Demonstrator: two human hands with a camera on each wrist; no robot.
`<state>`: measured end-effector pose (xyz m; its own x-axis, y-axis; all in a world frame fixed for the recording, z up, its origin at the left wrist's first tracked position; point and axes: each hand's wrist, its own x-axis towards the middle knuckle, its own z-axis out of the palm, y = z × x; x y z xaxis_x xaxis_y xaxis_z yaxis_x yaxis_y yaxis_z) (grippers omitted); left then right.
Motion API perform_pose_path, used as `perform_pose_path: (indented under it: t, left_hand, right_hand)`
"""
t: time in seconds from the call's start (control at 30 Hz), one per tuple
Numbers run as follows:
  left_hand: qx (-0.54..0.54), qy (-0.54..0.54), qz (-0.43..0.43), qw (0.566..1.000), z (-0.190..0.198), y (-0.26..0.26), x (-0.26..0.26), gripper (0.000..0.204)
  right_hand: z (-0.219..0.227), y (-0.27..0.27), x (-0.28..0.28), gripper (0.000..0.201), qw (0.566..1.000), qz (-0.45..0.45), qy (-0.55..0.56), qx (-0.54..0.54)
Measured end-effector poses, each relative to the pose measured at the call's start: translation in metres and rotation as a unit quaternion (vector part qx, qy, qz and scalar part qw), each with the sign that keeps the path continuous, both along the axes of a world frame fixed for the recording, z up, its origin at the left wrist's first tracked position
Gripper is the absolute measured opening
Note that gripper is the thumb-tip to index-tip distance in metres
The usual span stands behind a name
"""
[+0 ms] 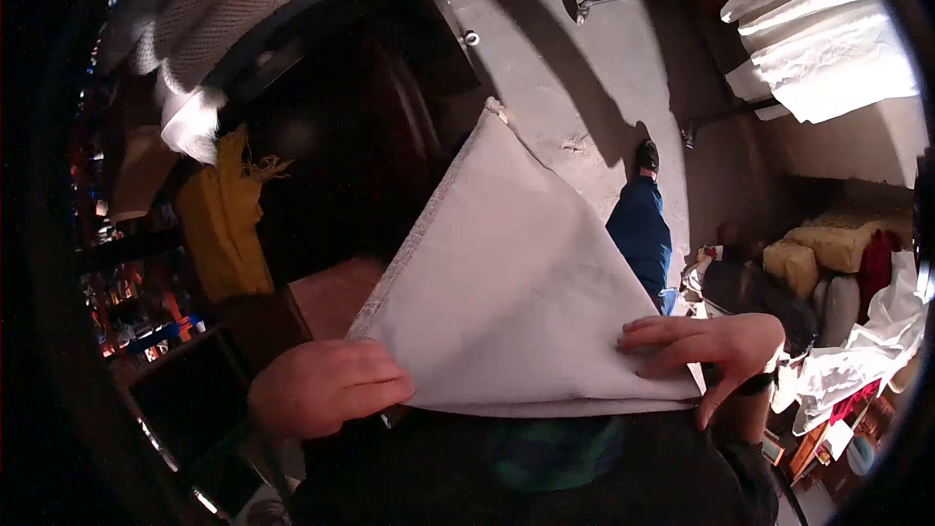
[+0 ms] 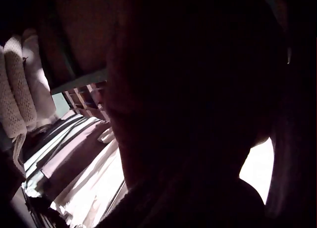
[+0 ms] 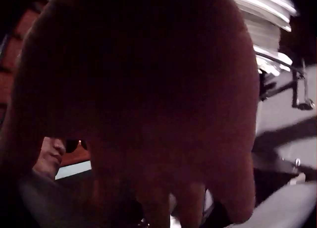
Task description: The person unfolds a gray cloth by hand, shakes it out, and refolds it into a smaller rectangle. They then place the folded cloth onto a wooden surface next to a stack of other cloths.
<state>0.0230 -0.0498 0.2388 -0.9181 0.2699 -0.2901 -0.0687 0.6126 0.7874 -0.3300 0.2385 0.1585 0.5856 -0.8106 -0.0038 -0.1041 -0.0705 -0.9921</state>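
A pale grey-white cloth (image 1: 516, 273), folded into a triangle, spreads in front of the person's dark top in the head view. Its tip points away, its left edge looks frayed, and its folded long edge lies nearest the body. At the left corner the left hand (image 1: 331, 385) pinches the cloth between curled fingers and thumb. Over the right corner, the right hand (image 1: 716, 351) lies with fingers spread on the fabric and thumb down by the near edge. The right wrist view shows that palm (image 3: 148, 89) dark, with extended fingers. Darkness hides most of the left hand's work in its wrist view.
A mustard fringed cloth (image 1: 224, 224) and a cream knitted textile (image 1: 224, 15) hang at left. White fabrics (image 1: 828, 39) hang on a rack at upper right. Rolled textiles (image 1: 828, 263) are piled at right. A jeans-clad leg (image 1: 641, 229) extends over the grey floor (image 1: 545, 68).
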Motion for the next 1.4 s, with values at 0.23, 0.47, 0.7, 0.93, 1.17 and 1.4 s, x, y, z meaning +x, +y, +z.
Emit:
perform_pose_path:
  t: [0.23, 0.47, 0.7, 0.93, 1.17, 1.4]
  left_hand:
    - [-0.01, 0.03, 0.051, 0.998, 0.004, -0.006, -0.002, 0.044]
    - [0.007, 0.081, 0.16, 0.984, -0.019, -0.018, -0.019, 0.057]
    - [0.168, 0.144, 0.111, 0.969, -0.032, 0.011, -0.101, 0.062]
    - [0.466, 0.071, 0.223, 0.853, -0.04, -0.005, -0.078, 0.068]
    - [0.32, 0.156, 0.373, 0.857, -0.061, -0.028, 0.024, 0.077]
    - [0.183, 0.046, 0.453, 0.871, -0.058, -0.01, 0.01, 0.084]
  right_hand:
    - [-0.039, 0.016, 0.013, 0.055, 0.984, -0.105, -0.035, 0.142]
    - [-0.025, 0.009, 0.016, 0.057, 0.843, -0.536, -0.052, -0.012]
    - [0.004, 0.017, -0.089, 0.049, 0.642, -0.729, 0.145, -0.19]
    - [0.062, -0.098, -0.104, 0.032, 0.679, -0.703, -0.027, -0.208]
    - [0.099, -0.217, -0.008, 0.019, 0.828, -0.527, -0.06, -0.185]
    - [0.08, -0.212, 0.009, 0.028, 0.81, -0.524, 0.113, -0.238]
